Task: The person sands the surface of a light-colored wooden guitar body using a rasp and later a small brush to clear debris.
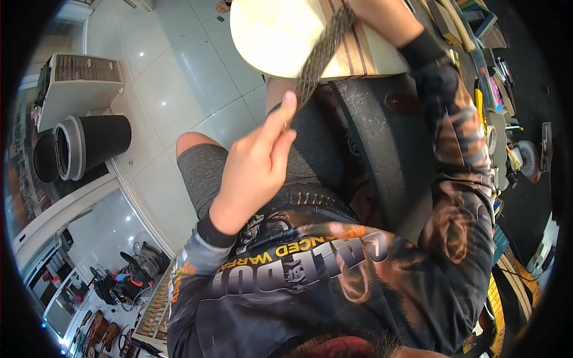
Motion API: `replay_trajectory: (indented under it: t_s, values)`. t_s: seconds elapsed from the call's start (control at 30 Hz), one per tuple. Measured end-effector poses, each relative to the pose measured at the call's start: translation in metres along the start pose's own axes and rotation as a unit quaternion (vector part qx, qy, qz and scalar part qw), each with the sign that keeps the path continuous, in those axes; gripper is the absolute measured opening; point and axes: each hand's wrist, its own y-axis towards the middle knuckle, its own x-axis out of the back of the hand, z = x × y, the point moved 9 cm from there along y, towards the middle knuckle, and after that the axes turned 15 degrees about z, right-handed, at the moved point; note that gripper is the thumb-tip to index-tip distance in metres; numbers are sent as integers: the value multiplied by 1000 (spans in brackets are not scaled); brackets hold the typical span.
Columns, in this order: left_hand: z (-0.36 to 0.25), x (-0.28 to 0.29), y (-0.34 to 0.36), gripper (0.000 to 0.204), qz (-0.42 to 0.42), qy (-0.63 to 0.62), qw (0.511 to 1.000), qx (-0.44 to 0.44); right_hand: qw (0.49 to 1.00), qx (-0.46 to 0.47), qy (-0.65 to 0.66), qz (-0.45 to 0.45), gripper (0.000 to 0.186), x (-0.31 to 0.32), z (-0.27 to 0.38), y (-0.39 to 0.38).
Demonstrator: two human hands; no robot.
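A pale wooden board [274, 36] with a rounded edge and darker stripes lies at the top, like an instrument body. Across it slants a long, dark, lattice-patterned rasp [322, 56], slightly blurred. My left hand [256, 158] pinches the rasp's near end, index finger stretched along it and thumb beneath. At the far end, my right hand [382, 21] is closed around the rasp; the top edge of the picture cuts it off and most of its fingers are hidden. The rasp's middle crosses the board's near edge.
A dark bench [382, 131] is under the board, near my right arm. Hand tools and a tape roll [528, 158] crowd the dark surface at far right. Left, a black bin [104, 140] and a pale cabinet [83, 89] stand by the tiled floor [179, 71].
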Motion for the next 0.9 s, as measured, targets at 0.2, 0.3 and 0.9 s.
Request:
replay_trajectory:
  t_s: [0.2, 0.3, 0.9]
  values:
    - [16, -9, -49, 59, -17, 50, 998, -29, 999, 12, 4, 43, 14, -30, 32, -23]
    - [7, -3, -28, 58, -13, 46, 998, -33, 998, -20, -17, 48, 12, -14, 12, -16]
    - [22, 5, -25, 57, 0, -2, 1000, 3, 1000, 16, 5, 7, 12, -31, 8, -5]
